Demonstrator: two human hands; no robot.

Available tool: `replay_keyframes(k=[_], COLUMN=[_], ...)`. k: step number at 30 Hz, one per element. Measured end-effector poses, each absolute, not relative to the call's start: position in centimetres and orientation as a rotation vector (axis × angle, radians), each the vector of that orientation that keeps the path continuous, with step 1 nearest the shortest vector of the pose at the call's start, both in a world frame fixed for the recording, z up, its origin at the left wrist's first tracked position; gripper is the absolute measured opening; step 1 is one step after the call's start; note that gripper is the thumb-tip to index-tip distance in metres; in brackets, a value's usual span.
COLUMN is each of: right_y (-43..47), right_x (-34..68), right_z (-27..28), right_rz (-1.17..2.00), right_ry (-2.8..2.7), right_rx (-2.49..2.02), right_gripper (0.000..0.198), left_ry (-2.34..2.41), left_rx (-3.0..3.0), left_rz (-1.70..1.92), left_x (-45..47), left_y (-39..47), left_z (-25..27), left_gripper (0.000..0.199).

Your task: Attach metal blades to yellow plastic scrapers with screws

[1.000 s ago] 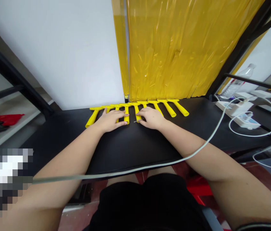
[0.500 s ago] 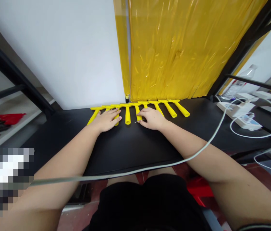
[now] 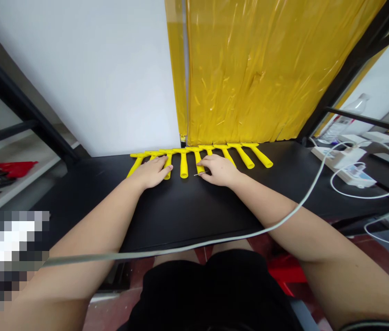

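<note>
Several yellow T-shaped plastic tools (image 3: 184, 166) with hollow tube handles lie in a row along the back of a black table (image 3: 180, 209), their handle ends toward me. My left hand (image 3: 150, 174) rests over the left handles, fingers stretched out and thumb apart, partly hiding them. Between the thumb and fingers of my right hand (image 3: 219, 170) is a thin metal rod (image 3: 200, 174) like a pin, pointing left across the end of a middle handle. Part of the rod is hidden in the grip.
Behind the row stand a white panel (image 3: 111, 73) and a yellow film-covered panel (image 3: 249, 69). A white cable (image 3: 222, 239) hangs across in front of my forearms. On the right are a power strip (image 3: 348, 168) and a clear bottle (image 3: 348, 117). Black frame posts (image 3: 49, 138) flank the table.
My left thumb has moved slightly left, and the fingers sit a little closer together. The right hand and the row of tools look unchanged.
</note>
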State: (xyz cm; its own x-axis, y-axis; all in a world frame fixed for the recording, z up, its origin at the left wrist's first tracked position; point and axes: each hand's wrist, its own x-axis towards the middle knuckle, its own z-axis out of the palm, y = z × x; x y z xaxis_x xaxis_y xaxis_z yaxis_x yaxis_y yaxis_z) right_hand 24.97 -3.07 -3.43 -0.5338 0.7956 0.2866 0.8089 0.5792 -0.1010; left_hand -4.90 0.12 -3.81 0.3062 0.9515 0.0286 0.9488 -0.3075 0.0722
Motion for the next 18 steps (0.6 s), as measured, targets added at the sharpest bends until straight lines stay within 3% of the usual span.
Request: replay_keyframes(k=[18], right_y=[-3.04], right_x=[24.91], right_z=[-3.48], right_rz=[-0.062], right_ry=[-2.506], right_rx=[-1.307], right_gripper=[0.04], left_ry=[1.824], left_rx=[2.503], left_rz=[0.118], left_x=[-5.21], left_y=[0.27], left_z=[-3.85], left_gripper=[0.089])
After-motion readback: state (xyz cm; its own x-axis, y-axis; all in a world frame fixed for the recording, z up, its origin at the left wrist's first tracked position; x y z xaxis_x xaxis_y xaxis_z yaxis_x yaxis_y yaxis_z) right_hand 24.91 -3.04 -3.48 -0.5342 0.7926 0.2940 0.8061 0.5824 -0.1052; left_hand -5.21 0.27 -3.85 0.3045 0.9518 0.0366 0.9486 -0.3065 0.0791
